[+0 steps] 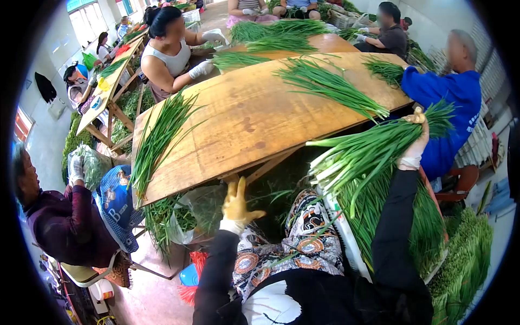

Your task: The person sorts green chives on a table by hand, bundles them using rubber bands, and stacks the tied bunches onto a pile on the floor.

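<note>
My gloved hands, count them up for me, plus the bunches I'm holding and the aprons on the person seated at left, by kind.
Gloved hands: 2, left hand and right hand
Held bunches: 1, bunch of green stalks in the right
Aprons: 1, blue apron
Total: 4

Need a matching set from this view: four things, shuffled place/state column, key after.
1. Left hand
2. Right hand
3. Red strands
4. White-rimmed crate

A. Beside the blue container
B. Closed around a bunch of chive-like greens
C. Right of the patterned trousers, filled with long greens
D. Holding nothing, fingers spread

Pairs: 1-D, 2-B, 3-A, 4-C
</note>
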A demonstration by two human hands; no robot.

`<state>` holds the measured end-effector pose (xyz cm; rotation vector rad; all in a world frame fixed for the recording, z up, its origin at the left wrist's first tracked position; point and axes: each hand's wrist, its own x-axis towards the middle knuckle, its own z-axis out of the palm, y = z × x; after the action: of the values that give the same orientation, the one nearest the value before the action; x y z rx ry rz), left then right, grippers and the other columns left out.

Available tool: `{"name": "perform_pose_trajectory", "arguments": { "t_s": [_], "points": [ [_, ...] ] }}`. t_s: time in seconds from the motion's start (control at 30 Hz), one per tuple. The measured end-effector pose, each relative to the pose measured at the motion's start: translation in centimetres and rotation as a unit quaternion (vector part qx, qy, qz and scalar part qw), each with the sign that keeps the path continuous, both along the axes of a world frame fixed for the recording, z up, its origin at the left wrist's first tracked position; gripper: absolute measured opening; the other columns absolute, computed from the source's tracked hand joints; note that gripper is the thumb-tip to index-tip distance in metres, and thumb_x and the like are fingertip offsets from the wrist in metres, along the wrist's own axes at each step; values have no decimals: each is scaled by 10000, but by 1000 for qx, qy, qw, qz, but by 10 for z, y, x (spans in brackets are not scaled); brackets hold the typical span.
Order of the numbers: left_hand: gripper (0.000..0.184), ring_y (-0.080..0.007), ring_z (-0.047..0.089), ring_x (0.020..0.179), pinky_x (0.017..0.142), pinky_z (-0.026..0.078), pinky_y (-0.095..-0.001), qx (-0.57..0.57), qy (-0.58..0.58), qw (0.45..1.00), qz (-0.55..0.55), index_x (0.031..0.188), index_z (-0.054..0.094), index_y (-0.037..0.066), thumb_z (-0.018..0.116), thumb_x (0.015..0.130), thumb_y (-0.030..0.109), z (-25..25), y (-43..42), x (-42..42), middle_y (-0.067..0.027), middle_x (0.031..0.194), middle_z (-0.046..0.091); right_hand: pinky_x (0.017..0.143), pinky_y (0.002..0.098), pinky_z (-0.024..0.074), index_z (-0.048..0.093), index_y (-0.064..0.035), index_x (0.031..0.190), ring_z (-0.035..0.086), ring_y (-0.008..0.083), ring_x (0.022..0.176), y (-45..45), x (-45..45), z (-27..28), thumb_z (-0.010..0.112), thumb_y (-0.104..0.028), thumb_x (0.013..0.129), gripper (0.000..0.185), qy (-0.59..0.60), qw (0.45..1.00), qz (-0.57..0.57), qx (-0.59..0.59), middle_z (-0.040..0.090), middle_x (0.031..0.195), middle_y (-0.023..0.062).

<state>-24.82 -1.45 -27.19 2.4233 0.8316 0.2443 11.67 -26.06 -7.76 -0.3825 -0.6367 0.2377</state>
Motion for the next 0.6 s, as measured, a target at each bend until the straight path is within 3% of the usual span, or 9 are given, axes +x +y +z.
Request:
{"name": "perform_pose_trajectory", "arguments": {
  "t_s": [0.07,0.13,0.2,0.27,0.3,0.37,0.47,0.53,0.6],
  "points": [
    [685,-304,410,1135,925,348,-350,40,-205,978,1,1269,354,62,682,693,234,33,-23,29,-197,1256,389,662,238,416,509,-45,905,468,99,643,6,-9,-3,468,-145,832,130,98,992,-40,-69,467,672,-26],
    [839,-287,317,1207,976,286,-337,-267,-293,907,-144,1348,148,50,641,741,352,63,-35,50,-183,1348,253,638,226,417,520,-31,934,483,92,638,14,-6,-20,461,-155,829,173,108,989,-44,-96,493,686,-27],
    [799,-245,349,1176,958,299,-328,-461,-355,788,-201,1341,180,31,601,773,405,102,-55,69,-154,1308,320,604,225,414,509,-37,958,471,82,623,25,-2,-33,480,-141,820,175,169,983,-2,-69,478,669,-36],
    [744,-213,548,842,785,439,-294,-504,-215,815,-191,1255,299,-24,575,773,471,98,-48,86,-141,1014,539,616,219,418,522,-33,935,474,82,628,36,-10,-40,467,-161,838,170,168,981,-29,-96,482,668,-34],
    [705,-193,529,862,783,429,-279,-497,-270,798,-209,1234,329,-18,557,785,475,86,-46,89,-136,1013,522,626,218,418,522,-33,943,470,83,627,39,-13,-39,465,-164,842,175,174,979,-40,-96,480,665,-33],
    [593,-144,457,1079,935,339,-293,-507,-426,704,-255,1247,370,4,595,803,327,105,-56,91,-114,1213,457,636,217,417,522,-33,950,466,84,625,40,-19,-37,463,-167,845,180,184,977,-52,-95,478,662,-32],
    [561,-165,438,1115,956,321,-300,-585,-342,702,-219,1252,387,24,636,778,192,121,-67,83,-114,1268,417,644,212,408,513,-46,883,453,85,620,37,-26,-30,464,-171,848,139,116,993,21,-30,464,644,-24],
    [488,-178,451,1111,939,347,-295,-549,-369,717,-218,1199,450,23,642,753,75,109,-70,83,-113,1273,421,632,223,391,479,-39,886,406,87,577,38,-27,-28,407,-132,870,119,76,988,118,56,399,597,-22],
    [361,-182,511,1015,888,417,-296,-639,-364,667,-118,1091,483,-43,607,755,-8,101,-70,81,-145,1203,478,626,223,389,464,-40,893,410,86,579,40,-30,-25,408,-145,873,121,80,991,94,53,401,591,-25]
  ]
}}
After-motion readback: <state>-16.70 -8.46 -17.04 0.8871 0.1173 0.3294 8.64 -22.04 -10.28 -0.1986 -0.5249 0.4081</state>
